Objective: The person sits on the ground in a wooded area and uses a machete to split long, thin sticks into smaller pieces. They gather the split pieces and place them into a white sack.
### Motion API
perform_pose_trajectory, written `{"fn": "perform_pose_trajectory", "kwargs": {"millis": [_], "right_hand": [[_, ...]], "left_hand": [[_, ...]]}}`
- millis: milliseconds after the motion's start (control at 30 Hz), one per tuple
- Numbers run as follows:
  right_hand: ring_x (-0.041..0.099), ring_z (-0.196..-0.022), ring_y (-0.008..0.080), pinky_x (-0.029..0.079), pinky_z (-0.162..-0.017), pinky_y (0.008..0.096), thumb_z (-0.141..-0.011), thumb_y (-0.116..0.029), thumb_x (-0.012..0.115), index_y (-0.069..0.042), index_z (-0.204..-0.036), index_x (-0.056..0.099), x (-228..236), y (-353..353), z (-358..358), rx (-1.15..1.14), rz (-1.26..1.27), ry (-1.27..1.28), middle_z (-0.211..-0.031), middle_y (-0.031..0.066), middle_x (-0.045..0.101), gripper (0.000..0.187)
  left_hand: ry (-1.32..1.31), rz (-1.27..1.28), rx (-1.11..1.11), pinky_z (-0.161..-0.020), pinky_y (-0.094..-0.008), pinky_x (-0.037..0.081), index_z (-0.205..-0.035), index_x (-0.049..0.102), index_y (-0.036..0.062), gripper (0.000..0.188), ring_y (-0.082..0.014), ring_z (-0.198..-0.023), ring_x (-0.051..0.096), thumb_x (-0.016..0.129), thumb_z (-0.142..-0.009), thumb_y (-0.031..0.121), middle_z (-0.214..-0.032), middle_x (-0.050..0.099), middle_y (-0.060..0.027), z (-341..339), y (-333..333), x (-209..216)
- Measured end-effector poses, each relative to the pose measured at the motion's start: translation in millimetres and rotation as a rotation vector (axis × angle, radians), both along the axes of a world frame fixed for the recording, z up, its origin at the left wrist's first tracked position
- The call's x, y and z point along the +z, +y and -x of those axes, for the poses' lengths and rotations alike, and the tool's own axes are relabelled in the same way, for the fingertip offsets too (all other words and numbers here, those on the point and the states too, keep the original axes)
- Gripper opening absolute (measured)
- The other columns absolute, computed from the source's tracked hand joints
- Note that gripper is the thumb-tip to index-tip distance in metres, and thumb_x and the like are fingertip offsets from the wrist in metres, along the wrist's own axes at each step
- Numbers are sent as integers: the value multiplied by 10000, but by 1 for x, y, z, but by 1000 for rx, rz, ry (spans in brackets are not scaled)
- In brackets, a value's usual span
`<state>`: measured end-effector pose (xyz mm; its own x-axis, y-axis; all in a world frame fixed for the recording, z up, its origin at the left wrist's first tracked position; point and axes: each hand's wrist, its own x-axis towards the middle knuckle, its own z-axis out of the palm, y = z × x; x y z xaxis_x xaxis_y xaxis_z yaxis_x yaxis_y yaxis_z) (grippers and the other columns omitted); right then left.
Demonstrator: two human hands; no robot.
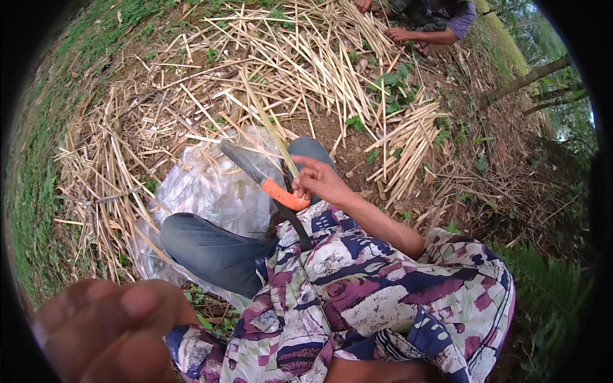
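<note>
My right hand (317,181) is above my lap, its fingers curled around the lower end of a long, thin split stick (267,121), with the index finger partly stretched out. A knife with an orange handle (281,193) and a dark, broad blade (241,161) points up and left. Its handle lies against the curled fingertips; whether they also grip it I cannot tell. Close to the camera at the lower left, my left hand (118,332) is large and blurred, its fingers bent inward. What it may hold is hidden.
Crumpled clear plastic sheeting (211,185) lies under and beside my bent leg (217,246). Pale split sticks (300,57) cover the ground ahead, with a separate pile (408,140) to the right. Another person's hand (399,34) reaches toward the sticks at the top right. Thin trunks (530,78) stand beyond.
</note>
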<state>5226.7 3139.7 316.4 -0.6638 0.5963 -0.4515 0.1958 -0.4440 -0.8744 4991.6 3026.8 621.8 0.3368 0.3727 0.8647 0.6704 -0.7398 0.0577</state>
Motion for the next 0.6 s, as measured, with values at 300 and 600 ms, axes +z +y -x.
{"fn": "perform_pose_trajectory", "kwargs": {"millis": [300,600], "right_hand": [[548,-512,178,407,-474,318,-801,-159,556,-74,-1057,579,64,-3,44,376,-841,-310,-564,63,540,271],[551,-486,264,398,-450,371,-786,-149,576,-122,-1062,505,106,-12,76,431,-1103,-151,-572,91,554,286]], "left_hand": [[-176,942,508,-866,-380,449,-1275,455,123,489,-303,-1060,526,536,-801,40,-1174,539,-126,-17,6,-205],[-219,884,453,-756,-369,462,-1104,602,76,346,-283,-865,600,611,-760,44,-942,631,-113,-11,-15,-233]]}}
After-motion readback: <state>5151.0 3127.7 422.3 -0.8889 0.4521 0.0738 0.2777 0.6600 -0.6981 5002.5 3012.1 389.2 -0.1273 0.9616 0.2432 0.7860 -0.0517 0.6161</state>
